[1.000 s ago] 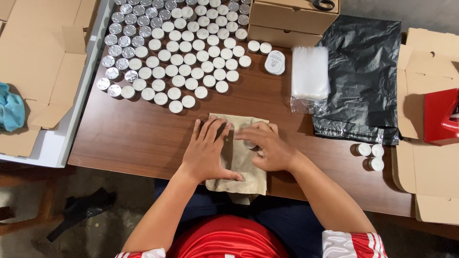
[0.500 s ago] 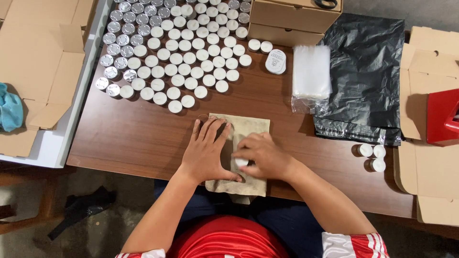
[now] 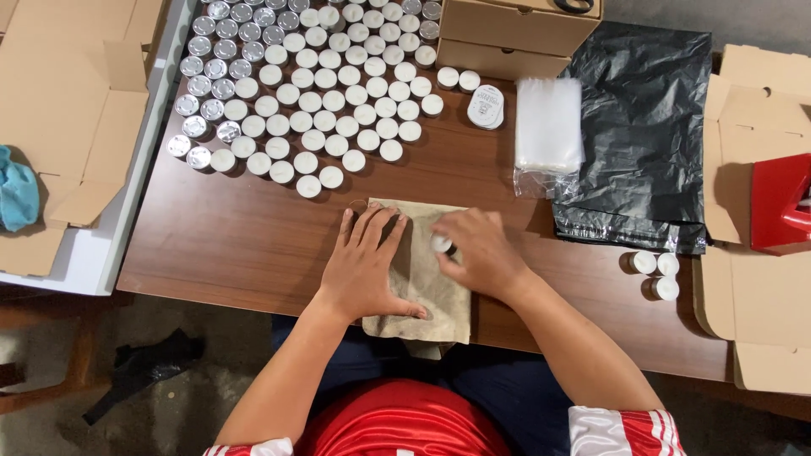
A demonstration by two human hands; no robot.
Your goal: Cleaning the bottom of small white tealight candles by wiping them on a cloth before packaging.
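A tan cloth (image 3: pixel 431 291) lies flat on the brown wooden table (image 3: pixel 245 245), hanging slightly over the near edge. My left hand (image 3: pixel 365 268) rests flat on the cloth's left half with fingers spread. My right hand (image 3: pixel 477 252) sits on the cloth's right edge, its fingers closed round a small white tealight candle (image 3: pixel 441 244) that touches the cloth.
Many white tealights in metal cups (image 3: pixel 312 84) fill the far left of the table. A stack of clear bags (image 3: pixel 548 127), a black plastic bag (image 3: pixel 644 135), three loose tealights (image 3: pixel 657 274), cardboard boxes (image 3: pixel 515 29) and a red object (image 3: pixel 781 203) lie around.
My right hand has drawn in from the cloth's far corner toward its right edge, and a white tealight now shows under its fingers. My left hand has stayed flat on the cloth.
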